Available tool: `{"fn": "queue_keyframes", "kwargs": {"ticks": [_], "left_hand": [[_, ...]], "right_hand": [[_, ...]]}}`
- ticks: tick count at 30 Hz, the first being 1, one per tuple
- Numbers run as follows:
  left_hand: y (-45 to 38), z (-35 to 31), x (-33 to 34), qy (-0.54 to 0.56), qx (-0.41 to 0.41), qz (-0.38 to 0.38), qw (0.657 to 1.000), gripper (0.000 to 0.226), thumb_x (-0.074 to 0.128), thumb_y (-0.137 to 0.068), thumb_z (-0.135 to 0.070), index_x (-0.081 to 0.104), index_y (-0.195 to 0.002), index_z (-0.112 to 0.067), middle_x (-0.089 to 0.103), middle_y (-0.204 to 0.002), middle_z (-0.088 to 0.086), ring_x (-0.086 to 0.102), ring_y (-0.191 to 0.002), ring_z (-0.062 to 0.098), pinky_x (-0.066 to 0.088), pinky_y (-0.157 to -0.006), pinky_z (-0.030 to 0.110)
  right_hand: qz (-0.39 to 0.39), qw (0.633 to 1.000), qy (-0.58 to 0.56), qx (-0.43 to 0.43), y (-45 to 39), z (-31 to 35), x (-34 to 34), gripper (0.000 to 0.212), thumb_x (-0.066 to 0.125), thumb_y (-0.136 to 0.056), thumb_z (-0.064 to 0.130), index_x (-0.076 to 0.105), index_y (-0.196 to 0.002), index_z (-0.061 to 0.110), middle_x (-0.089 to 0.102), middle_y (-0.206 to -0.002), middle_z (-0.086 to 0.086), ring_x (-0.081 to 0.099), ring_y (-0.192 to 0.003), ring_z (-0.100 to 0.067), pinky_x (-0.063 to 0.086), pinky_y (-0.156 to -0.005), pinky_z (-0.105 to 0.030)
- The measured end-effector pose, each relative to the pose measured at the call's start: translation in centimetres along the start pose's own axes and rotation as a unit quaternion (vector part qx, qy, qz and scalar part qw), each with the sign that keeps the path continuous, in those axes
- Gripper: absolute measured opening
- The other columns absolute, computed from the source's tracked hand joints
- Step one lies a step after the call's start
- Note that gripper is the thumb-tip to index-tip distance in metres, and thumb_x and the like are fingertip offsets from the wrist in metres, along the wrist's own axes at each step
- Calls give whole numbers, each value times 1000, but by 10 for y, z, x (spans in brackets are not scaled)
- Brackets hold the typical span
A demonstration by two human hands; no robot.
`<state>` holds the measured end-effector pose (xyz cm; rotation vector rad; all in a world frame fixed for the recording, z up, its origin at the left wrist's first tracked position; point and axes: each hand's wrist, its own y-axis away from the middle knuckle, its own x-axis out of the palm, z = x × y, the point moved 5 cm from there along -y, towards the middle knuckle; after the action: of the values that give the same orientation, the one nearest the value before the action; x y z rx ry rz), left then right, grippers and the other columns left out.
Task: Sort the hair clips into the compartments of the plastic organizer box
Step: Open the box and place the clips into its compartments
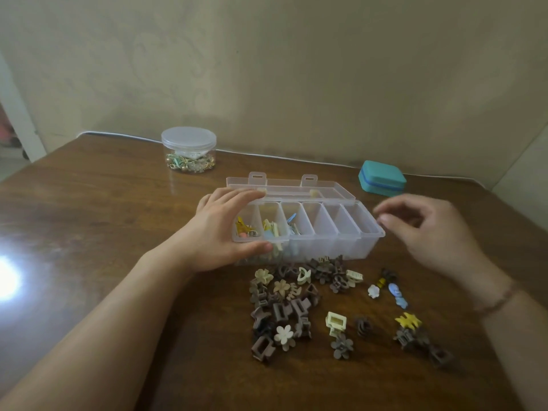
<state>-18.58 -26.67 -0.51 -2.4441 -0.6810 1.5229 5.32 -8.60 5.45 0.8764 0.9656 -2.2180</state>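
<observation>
My left hand (221, 232) grips the left end of the organizer box (326, 235) on the desk (103, 218), right hand (430, 229) hovering loosely curled and empty beside its right end, hair clips (284, 310) heaped just before it.

The left hand (221, 229) is spread wide, thumb and fingers clasping; the right hand (427, 229) is held raised, fingers loosely curled.

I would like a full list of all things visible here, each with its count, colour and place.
organizer box: one, clear, lid open, table centre; three left compartments hold clips
loose hair clips: many, mostly brown and cream, in front of box
round jar: one, clear, back left
teal case: one, back right
table: one, brown wood
left hand: grips box's left end
right hand: by box's right end, fingers curled, apparently empty
</observation>
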Motion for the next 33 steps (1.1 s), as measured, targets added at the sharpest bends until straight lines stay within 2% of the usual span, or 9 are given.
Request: {"fn": "queue_keyframes", "kwargs": {"ticks": [3,7,12,16,19,23,25,30,33], "left_hand": [[1,-3,-2,46,-17,-2,999,95,55,-64,-81,35,-146,-36,36,-138,-24,18,-129,-5,22,-114,43],[1,-5,-3,64,-30,2,998,89,62,-67,-74,37,-144,-36,30,-122,-39,28,-131,4,29,-113,46],[1,-2,-4,92,-31,6,995,93,64,-64,-74,38,-144,-33,36,-122,-38,35,-129,6,36,-109,41],[2,-1,-4,96,-31,3,995,95,63,-62,-75,37,-144,-35,35,-121,-41,37,-125,5,37,-107,39],[2,-2,-4,97,-35,8,995,94,64,-63,-74,37,-144,-35,35,-121,-41,37,-127,8,37,-108,42],[2,0,-5,98,-38,10,994,93,64,-65,-73,36,-145,-35,47,-131,-23,35,-131,10,35,-110,48],[2,-1,-6,99,-41,12,994,93,64,-64,-73,35,-145,-35,48,-134,-18,34,-132,11,34,-109,50],[3,-4,-7,96,-42,16,994,94,63,-64,-73,34,-145,-34,47,-132,-19,34,-131,11,32,-111,51],[3,-6,-9,88,-41,16,995,93,64,-65,-70,34,-145,-34,45,-129,-22,33,-126,6,30,-112,50]], "right_hand": [[66,997,35,26,23,-26,-7,31,73,-82,15,66,-83,45,66,-86,23,58,-85,6,42,-63,-17],[158,981,114,-10,46,-36,3,28,74,-80,25,65,-85,52,57,-102,32,47,-104,9,39,-77,-20],[189,956,219,-37,45,-39,18,21,67,-83,44,62,-101,54,41,-115,30,31,-111,4,41,-82,-23],[210,944,253,-36,37,-35,27,9,67,-83,46,67,-91,49,41,-112,30,29,-108,2,41,-82,-24],[179,964,193,-18,31,-30,23,11,69,-82,39,63,-85,49,51,-106,28,39,-105,1,41,-83,-27],[118,989,63,63,12,-14,13,11,73,-80,33,67,-79,42,66,-81,20,60,-78,3,40,-61,-15],[115,989,50,79,2,-4,11,9,74,-80,33,69,-78,39,68,-80,18,61,-77,2,40,-58,-14],[83,995,-44,22,-29,48,24,7,76,-79,32,72,-75,37,71,-71,20,62,-65,11,43,-53,-7],[69,991,-110,12,-50,75,56,5,77,-81,29,77,-76,27,74,-70,11,67,-67,0,50,-60,-13]]}}
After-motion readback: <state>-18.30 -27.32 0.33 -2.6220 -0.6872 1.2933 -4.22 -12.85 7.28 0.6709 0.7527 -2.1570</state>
